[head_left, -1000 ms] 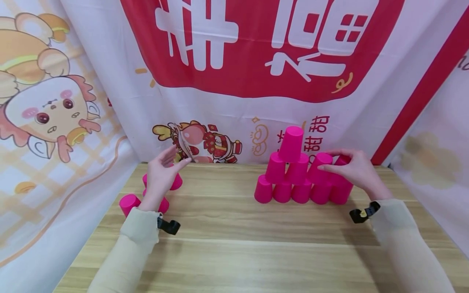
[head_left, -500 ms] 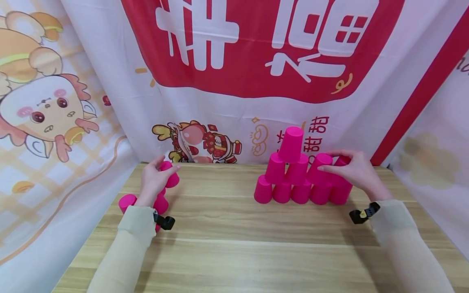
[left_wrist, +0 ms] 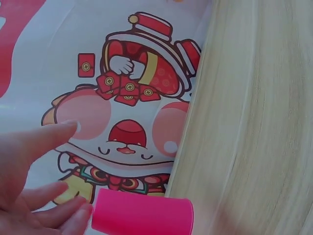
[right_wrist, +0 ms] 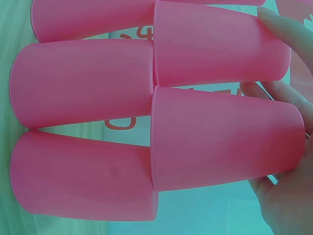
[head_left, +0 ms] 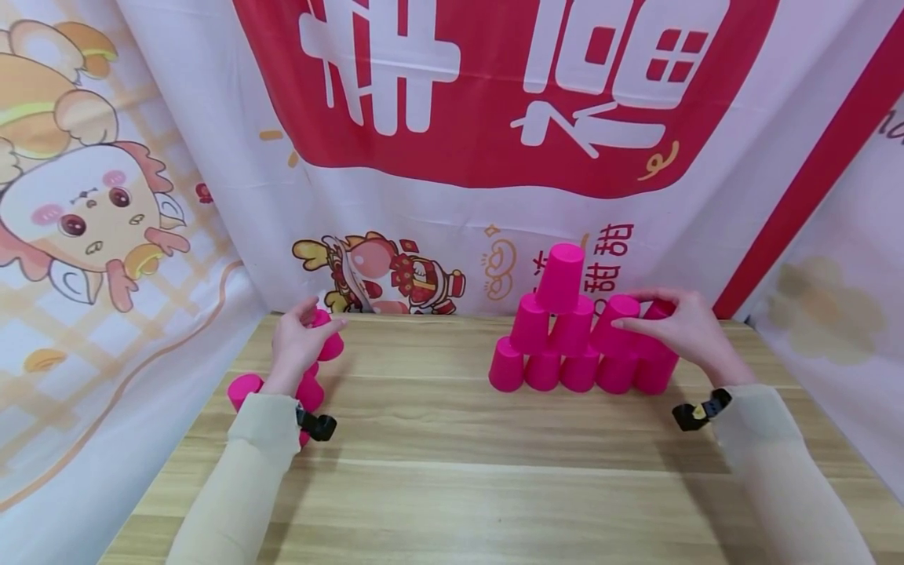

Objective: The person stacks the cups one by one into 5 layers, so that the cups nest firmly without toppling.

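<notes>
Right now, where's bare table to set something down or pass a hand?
Bare wood-grain tabletop lies between the pink cups at left and the stacked pink cups at right, continuing nearer between the cream sleeves. Crowded: left, cups beside and beneath the left hand; and the stack's right end, where the right hand holds upper cups.

From my remote feed, a pale wood-grain table [head_left: 459,439] bears a row of five bright-pink, tapered, upturned cups [head_left: 579,373] and, apart, partly hidden pink cups [head_left: 309,392].
</notes>
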Motion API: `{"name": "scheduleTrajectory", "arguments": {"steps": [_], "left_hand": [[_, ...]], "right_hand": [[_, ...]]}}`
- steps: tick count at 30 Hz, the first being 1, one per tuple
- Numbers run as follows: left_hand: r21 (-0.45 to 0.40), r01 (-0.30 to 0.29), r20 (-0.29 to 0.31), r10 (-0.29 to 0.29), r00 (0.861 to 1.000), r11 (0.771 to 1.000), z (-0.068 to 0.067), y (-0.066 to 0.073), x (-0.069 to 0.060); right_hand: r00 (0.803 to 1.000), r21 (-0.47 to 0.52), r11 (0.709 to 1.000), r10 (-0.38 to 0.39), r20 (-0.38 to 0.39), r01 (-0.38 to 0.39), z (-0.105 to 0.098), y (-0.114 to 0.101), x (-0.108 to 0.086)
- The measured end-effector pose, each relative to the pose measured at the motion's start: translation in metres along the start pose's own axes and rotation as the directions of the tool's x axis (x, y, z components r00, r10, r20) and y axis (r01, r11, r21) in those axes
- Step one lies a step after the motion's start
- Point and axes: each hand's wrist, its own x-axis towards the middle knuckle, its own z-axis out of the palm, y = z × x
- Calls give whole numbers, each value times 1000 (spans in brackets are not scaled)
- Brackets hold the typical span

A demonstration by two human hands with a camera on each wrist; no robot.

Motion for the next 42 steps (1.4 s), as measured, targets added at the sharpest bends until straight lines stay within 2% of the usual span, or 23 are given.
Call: {"name": "scheduleTrajectory", "arguments": {"steps": [4,8,14,20,26,30,37,42], "left_hand": [[-43,-11,-13,11,1000,999,-4,-5,3],[1,1,2,-1,1000,1000,-6,-7,6],[121,-35,81,25,996,992,-9,-4,9],[120,-72,135,56,989,990,-9,-1,8],[171,-121,206,85,975,978,-4,-3,9],[219,-164,260,105,960,962,2,-4,12],[253,-221,335,129,933,942,12,-2,10],[271,-236,344,135,929,933,15,-1,8]], "right_hand": [[1000,4,1000,-2,4,2,0,0,0],[1000,1,1000,-5,3,5,0,0,-1],[1000,4,1000,-9,-1,9,0,1,0],[1000,10,1000,4,6,-4,0,1,-1],[1000,9,1000,4,4,-4,0,0,-1],[1000,5,1000,-3,-1,3,0,0,0],[1000,7,1000,2,1,-2,0,0,0],[1000,6,1000,9,0,-9,0,0,0]]}}
